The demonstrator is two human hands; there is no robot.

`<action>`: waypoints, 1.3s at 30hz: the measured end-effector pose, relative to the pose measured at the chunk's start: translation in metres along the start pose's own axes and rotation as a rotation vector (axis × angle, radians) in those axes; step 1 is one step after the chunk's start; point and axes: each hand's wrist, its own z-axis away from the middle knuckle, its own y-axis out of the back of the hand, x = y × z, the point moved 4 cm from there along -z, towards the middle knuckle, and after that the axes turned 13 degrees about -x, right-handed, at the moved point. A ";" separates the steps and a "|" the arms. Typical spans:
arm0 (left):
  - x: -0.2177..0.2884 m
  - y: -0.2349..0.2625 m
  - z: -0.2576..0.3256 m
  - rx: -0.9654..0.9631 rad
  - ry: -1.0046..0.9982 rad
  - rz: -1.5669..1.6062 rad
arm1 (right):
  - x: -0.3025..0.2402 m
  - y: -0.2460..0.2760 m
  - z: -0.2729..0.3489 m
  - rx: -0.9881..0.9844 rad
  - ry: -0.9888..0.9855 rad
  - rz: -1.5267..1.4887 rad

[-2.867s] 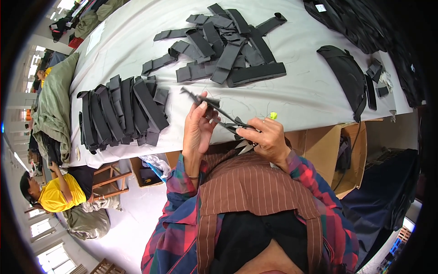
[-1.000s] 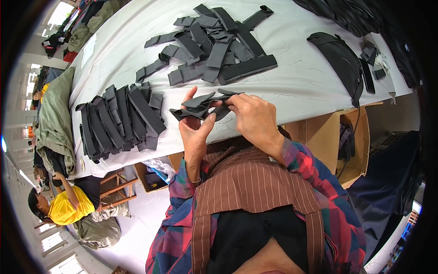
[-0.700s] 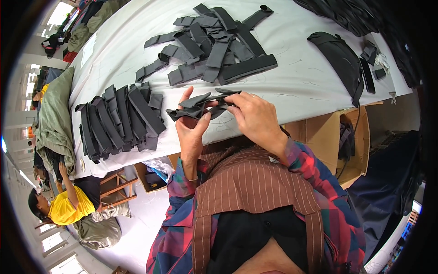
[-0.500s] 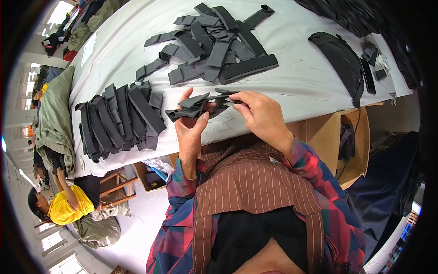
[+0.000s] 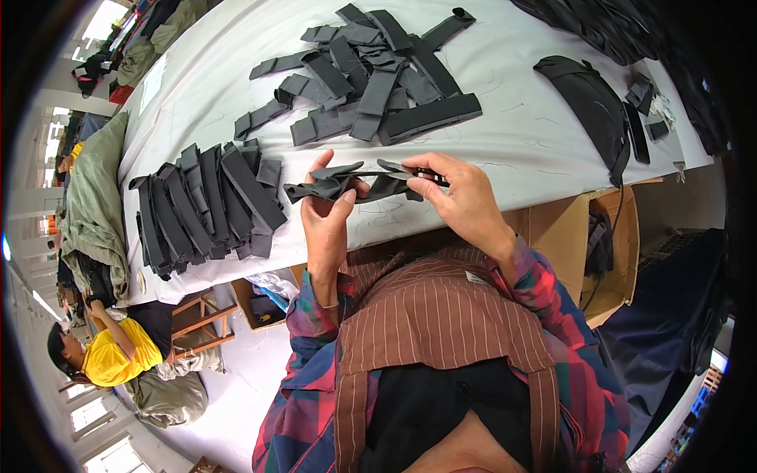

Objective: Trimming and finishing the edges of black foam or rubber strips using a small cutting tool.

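Observation:
Above the table's near edge, my left hand [image 5: 327,217] pinches a folded dark grey fabric strip [image 5: 323,188] between thumb and fingers. My right hand [image 5: 465,197] is closed on small thread snips [image 5: 430,178] with a dark handle, their metal blades pointing left at the strip. Whether the blades touch the cloth I cannot tell. Left of my left hand lies a row of similar strips [image 5: 209,201], laid side by side. A loose heap of strips [image 5: 371,75] sits beyond both hands.
A white cloth-covered table [image 5: 512,169] carries everything, with a curved black fabric piece [image 5: 583,110] at right. Cardboard boxes [image 5: 560,229] stand under its near edge. A co-worker in a yellow top [image 5: 130,355] is at far left beside a green cloth-covered pile [image 5: 95,205].
My right hand has shifted slightly right, and more of the snips shows between its fingers. My left hand keeps the strip in nearly the same place.

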 end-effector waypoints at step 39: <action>-0.019 -0.009 -0.005 -0.110 0.282 0.256 | 0.018 -0.009 -0.015 0.028 0.160 0.107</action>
